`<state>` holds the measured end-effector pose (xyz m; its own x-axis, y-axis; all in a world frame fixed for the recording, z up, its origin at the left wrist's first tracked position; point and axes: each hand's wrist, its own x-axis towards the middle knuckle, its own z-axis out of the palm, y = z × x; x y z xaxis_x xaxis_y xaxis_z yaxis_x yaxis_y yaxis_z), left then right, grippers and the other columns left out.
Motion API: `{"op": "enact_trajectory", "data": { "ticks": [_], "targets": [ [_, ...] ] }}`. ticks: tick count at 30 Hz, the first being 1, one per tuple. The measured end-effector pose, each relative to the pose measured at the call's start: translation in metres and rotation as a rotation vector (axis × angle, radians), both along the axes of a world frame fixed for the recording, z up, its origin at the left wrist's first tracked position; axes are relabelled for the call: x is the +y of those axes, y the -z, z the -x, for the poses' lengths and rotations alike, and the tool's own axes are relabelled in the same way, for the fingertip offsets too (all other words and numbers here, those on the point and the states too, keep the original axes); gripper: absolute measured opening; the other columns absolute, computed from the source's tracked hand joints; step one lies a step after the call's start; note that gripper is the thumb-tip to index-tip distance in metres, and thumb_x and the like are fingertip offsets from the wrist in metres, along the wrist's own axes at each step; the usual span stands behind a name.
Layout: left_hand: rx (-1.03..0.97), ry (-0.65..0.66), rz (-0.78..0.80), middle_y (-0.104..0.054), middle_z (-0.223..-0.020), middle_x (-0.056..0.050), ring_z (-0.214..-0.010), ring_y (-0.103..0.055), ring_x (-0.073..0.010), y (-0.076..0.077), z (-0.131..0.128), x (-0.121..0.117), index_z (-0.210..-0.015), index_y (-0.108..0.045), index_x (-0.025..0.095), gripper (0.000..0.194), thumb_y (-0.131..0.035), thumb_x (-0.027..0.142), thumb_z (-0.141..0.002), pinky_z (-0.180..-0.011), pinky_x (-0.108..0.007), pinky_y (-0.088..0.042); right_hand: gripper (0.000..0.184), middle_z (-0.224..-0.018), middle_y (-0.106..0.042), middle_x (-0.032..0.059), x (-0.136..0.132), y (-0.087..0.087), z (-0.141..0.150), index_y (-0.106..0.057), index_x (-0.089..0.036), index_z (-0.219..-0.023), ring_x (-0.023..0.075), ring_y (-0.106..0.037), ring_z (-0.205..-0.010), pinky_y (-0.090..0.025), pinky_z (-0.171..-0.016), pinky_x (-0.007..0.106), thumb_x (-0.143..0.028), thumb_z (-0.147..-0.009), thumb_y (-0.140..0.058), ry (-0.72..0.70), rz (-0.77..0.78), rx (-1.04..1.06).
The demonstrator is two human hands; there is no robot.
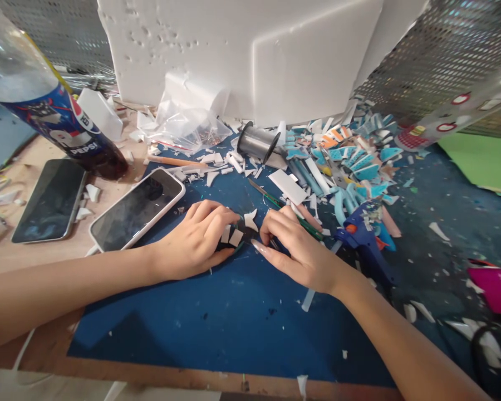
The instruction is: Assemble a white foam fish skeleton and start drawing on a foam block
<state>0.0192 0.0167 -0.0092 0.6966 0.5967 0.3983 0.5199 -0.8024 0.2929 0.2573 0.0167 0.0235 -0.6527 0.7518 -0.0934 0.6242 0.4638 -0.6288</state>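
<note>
My left hand [200, 239] rests on the blue mat [234, 317], its fingers and thumb curled round the edge of a small dark piece [247, 230]. White squarish bits [235, 238] sit between the thumb and fingers. A pointed white scrap [251, 219] lies against the far side of the dark piece. Just right of it, my right hand [296, 245] has bent fingers and a stretched thumb whose tip comes close to the piece's edge. I see a gap between that thumb and the index finger; the other fingertips are hidden. Green-handled scissors [271, 199] lie just beyond the right hand.
Left are two phones [50, 200] [137, 209] and a Pepsi bottle [87, 133]. Behind the hands lie a wire spool [258, 143], a pencil [177, 161], a plastic bag [187, 128] and heaped blue and white scraps [359, 156]. A blue glue gun [365, 236] is right; white foam board [234, 55] stands behind.
</note>
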Motion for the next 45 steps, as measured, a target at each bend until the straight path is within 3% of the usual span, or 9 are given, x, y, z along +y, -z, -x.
{"op": "enact_trajectory", "data": {
  "ticks": [8, 17, 27, 34, 45],
  "targets": [
    [-0.019, 0.045, 0.068, -0.056, -0.112, -0.018, -0.103, -0.047, -0.0306, -0.004, 0.003, 0.000, -0.120, -0.039, 0.009, 0.042, -0.060, 0.029, -0.089, -0.086, -0.047, -0.044, 0.027, -0.083, -0.045, 0.0043, 0.001, 0.003, 0.002, -0.037, -0.022, -0.075, 0.0213, -0.038, -0.084, -0.035, -0.076, 0.036, -0.033, -0.100, -0.039, 0.042, 0.016, -0.049],
    [-0.045, 0.006, 0.208, -0.059, -0.111, -0.010, -0.104, -0.046, -0.0274, -0.001, 0.002, 0.003, -0.119, -0.036, 0.017, 0.047, -0.068, 0.017, -0.085, -0.089, -0.043, -0.043, 0.029, -0.082, -0.044, 0.0043, 0.001, 0.008, 0.003, -0.031, -0.023, -0.073, 0.0216, -0.037, -0.081, -0.036, -0.072, 0.036, -0.032, -0.100, -0.037, 0.052, -0.041, -0.034],
    [-0.018, -0.080, 0.091, -0.062, -0.104, -0.009, -0.098, -0.048, -0.0270, 0.001, -0.004, 0.003, -0.118, -0.038, 0.016, 0.052, -0.074, 0.021, -0.081, -0.084, -0.043, -0.044, 0.029, -0.080, -0.043, 0.0036, 0.001, 0.009, 0.003, -0.030, -0.023, -0.073, 0.0209, -0.036, -0.078, -0.036, -0.070, 0.035, -0.030, -0.100, -0.037, 0.071, -0.055, -0.032],
    [0.005, -0.092, 0.038, -0.063, -0.102, -0.009, -0.095, -0.050, -0.0264, 0.000, -0.007, 0.003, -0.119, -0.038, 0.017, 0.050, -0.071, 0.032, -0.085, -0.081, -0.042, -0.046, 0.028, -0.079, -0.043, 0.0037, 0.003, 0.009, 0.004, -0.031, -0.023, -0.073, 0.0210, -0.037, -0.078, -0.034, -0.070, 0.035, -0.027, -0.100, -0.037, 0.092, -0.077, -0.028],
    [0.009, -0.173, 0.027, -0.061, -0.101, -0.010, -0.094, -0.053, -0.0276, 0.001, -0.010, 0.005, -0.119, -0.037, 0.015, 0.056, -0.075, 0.024, -0.080, -0.080, -0.043, -0.050, 0.026, -0.073, -0.047, 0.0023, 0.006, 0.013, 0.008, -0.039, -0.023, -0.071, 0.0189, -0.046, -0.072, -0.037, -0.064, 0.032, -0.028, -0.096, -0.043, 0.244, -0.122, 0.034]
  ]
}}
